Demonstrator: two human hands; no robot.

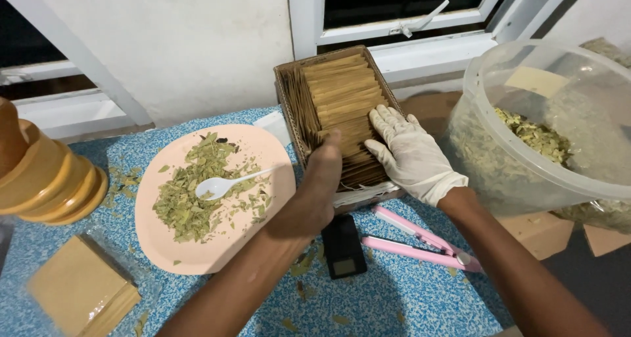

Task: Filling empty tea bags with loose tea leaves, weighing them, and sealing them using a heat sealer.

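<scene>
Blue speckled tabletop (407, 291) under a window carries a box (286, 87) packed with brown sachets (342, 90), its long axis running away from the person. The bare left hand (315, 186) curls over the box's near left wall, thumb up against the sachets. The gloved right hand (411, 154) lies flat and open on the near rows, grasping nothing, with a plate (263, 146) of dried leaves to the left.

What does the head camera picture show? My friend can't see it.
Two hands, the bare left hand and gloved right hand, press on brown packets in a box. Beside it, a pink plate holds dried leaves and a white spoon.
</scene>
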